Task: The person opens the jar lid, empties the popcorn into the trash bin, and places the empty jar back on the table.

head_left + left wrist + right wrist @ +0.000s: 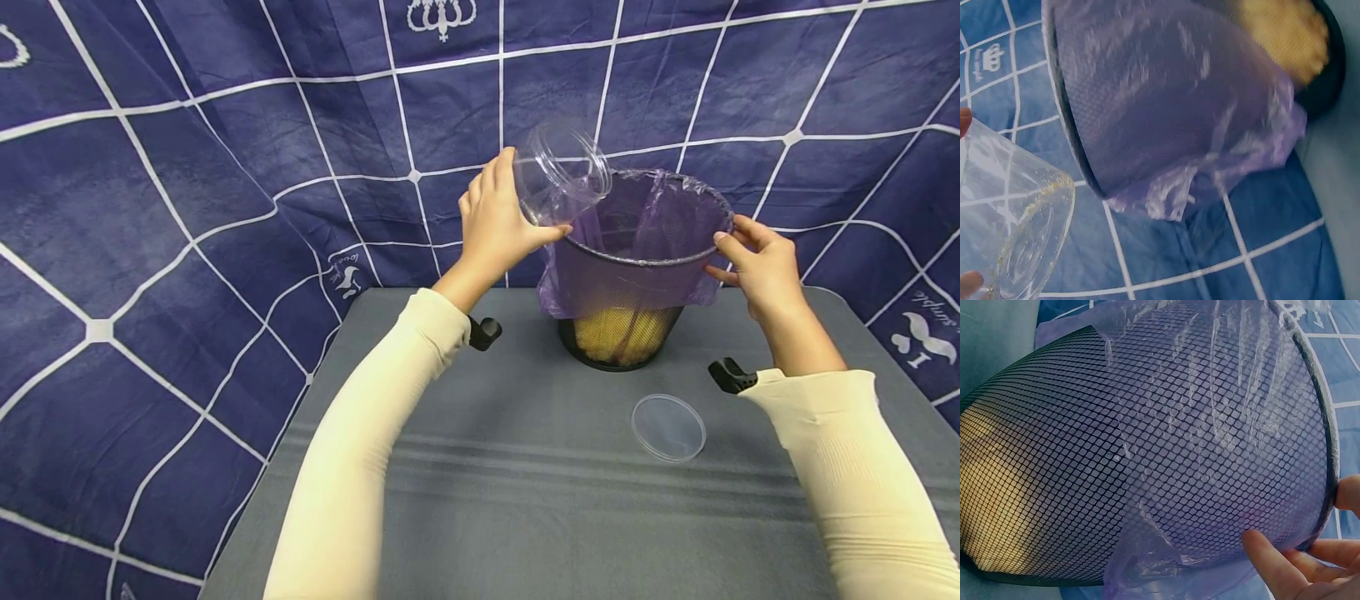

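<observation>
My left hand [495, 212] grips a clear plastic jar [562, 162] tilted over the left side of a black mesh waste bin [618, 365]. The left wrist view shows yellowish crumbs [1054, 185] clinging round the edge of one end of the otherwise see-through jar. A purple plastic bag [600, 285] lines the bin and is folded down over its rim. Yellow material [622, 333] shows through the mesh low in the bin. At the bin's right side, my right hand [765, 262] pinches the bagged rim [1325, 412], with fingers against the outside.
A clear round lid [669, 427] lies flat on the grey tabletop [525, 483], in front of the bin. Behind and to the left hangs a blue cloth [337, 117] with white grid lines. Both wrists carry small black camera mounts [485, 332].
</observation>
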Motion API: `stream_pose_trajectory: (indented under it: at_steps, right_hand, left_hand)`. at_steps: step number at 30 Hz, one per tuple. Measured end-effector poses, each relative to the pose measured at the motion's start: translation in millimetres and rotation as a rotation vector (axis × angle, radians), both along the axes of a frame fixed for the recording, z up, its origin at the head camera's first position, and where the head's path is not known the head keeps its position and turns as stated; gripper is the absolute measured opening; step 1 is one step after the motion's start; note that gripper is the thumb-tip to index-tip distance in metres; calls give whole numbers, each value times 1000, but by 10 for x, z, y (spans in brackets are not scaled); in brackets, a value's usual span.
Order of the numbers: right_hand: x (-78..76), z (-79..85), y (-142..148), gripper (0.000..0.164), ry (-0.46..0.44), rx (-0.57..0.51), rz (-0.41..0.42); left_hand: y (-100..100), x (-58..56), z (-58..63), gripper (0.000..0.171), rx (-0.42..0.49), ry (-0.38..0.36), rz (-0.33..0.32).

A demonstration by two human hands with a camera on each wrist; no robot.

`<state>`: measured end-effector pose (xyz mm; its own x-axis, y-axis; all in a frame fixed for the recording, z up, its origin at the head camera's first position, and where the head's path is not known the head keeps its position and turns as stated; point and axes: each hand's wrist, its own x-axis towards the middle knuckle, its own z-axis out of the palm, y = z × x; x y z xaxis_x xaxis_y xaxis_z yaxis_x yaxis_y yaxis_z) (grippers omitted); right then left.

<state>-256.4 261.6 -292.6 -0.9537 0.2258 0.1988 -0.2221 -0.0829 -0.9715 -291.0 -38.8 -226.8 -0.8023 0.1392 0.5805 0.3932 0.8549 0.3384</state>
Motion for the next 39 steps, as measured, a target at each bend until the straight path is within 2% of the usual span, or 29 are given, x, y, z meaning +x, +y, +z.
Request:
stream_pose_trajectory:
  at_steps: [4,8,17,22,31,39]
  right_hand:
    - [1,-5,12,63,9,-18,7]
    - [1,-11,28,63,11,-20,10]
    - [-2,-11,28,61,9,-12,11]
    - [0,-12,20,62,10,-23,14]
    - [-1,-15,4,63,6,-13,8]
    - [2,-2,-15,65,19,-25,8]
  left_hand:
    - [-78,84,-97,108,173,-5,-69]
    - [-128,200,-227,105,265,6,-120]
    - [-172,473,-584,107,350,-1,-219]
    - [-161,581,-864,108,357,-16,-247]
    - [-123,708,-1432,107,450,-157,-251]
    - [2,823,-1854,109,494,-309,-244]
